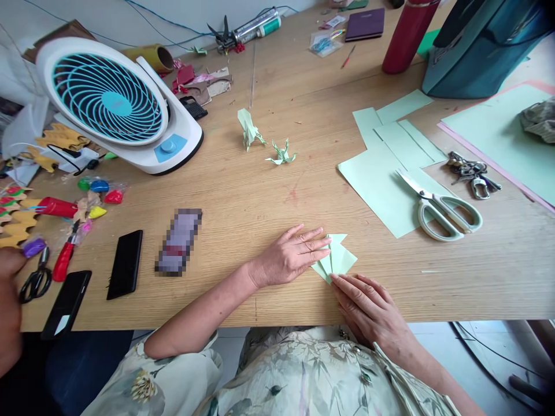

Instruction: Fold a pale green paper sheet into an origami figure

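Observation:
A pale green sheet of folded paper (342, 257) lies near the table's front edge, creased into pointed flaps. Across its left side my left hand (290, 257) rests flat, fingers stretched out and slightly apart. My right hand (368, 303) is at the paper's lower corner, fingers pressed together with the tips on it; its thumb is hidden. Farther back stand two small folded paper figures, a taller one (249, 130) and a lower spiky one (282, 153). To the right, a pair of scissors (446, 211) lies on a large green sheet (373, 188).
A white and blue fan (182, 136) stands at the left back. Phones (125, 264), small scissors and coloured bits lie at left, beside another person's arm (9, 306). Keys (474, 173), a red bottle (407, 37) and a teal bag (477, 52) are at right.

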The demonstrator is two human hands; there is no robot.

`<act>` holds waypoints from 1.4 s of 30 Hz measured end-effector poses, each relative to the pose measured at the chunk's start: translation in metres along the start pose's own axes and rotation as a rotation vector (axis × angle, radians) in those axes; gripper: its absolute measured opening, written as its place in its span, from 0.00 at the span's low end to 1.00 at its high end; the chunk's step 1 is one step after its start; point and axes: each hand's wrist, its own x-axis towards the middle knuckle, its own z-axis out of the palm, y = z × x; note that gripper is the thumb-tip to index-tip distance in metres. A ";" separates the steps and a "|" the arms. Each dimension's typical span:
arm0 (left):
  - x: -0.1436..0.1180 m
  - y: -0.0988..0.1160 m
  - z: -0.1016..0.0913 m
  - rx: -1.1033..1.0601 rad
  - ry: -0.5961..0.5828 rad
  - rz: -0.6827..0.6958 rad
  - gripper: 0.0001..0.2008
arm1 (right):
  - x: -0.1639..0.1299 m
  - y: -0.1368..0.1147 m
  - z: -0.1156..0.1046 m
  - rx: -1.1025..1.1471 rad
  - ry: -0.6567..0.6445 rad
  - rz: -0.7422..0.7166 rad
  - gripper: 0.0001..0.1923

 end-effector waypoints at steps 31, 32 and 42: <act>-0.003 -0.004 -0.001 0.026 -0.133 -0.021 0.23 | -0.001 -0.001 0.001 -0.050 -0.076 0.034 0.37; -0.004 -0.004 -0.002 0.031 -0.150 -0.022 0.25 | -0.001 -0.001 0.002 -0.064 -0.077 0.033 0.37; -0.004 -0.006 -0.006 0.124 -0.302 -0.002 0.35 | -0.003 0.001 0.003 -0.137 -0.107 0.018 0.37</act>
